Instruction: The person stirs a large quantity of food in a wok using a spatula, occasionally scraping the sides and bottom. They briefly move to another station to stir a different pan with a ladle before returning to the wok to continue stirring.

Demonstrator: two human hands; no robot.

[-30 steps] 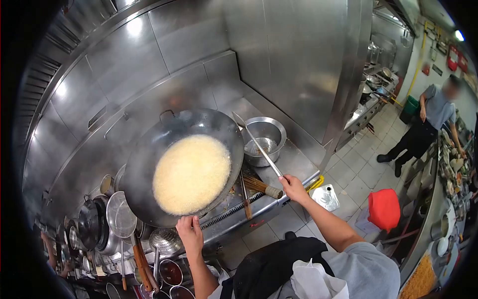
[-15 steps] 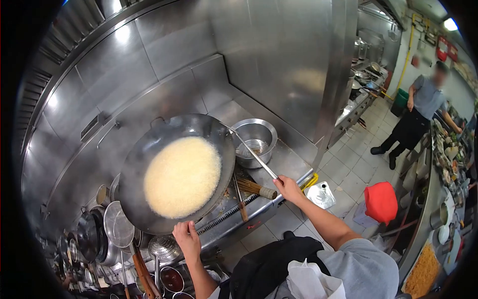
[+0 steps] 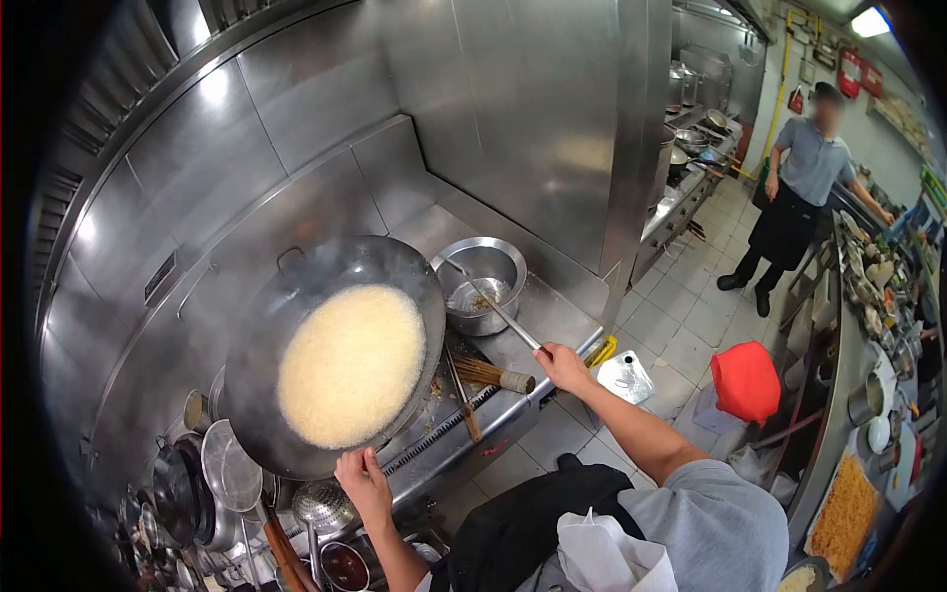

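A large dark wok (image 3: pixel 258 395) holds pale yellow, frothy liquid (image 3: pixel 353 365). My left hand (image 3: pixel 365 483) is closed at the wok's near edge, thumb up. In my right hand (image 3: pixel 564 365) is a long metal-handled cooking utensil (image 3: pixel 510 321), gripped near its end. Its far end reaches over the inside of a steel pot (image 3: pixel 513 259), which stands right of the wok with a little liquid and brown bits at the bottom. I cannot tell the shape of the utensil's head.
A bamboo brush (image 3: pixel 498 375) lies beside the wok. To the left are a mesh strainer (image 3: pixel 233 464) and a perforated skimmer (image 3: pixel 324 505). A red-covered bin (image 3: pixel 745 383) and a metal can (image 3: pixel 625 377) stand on the floor. Another person (image 3: pixel 804 187) stands at the right counter.
The utensil's far end has moved from the wok's right rim to over the pot. The view has shifted slightly. My left hand stays at the wok's edge.
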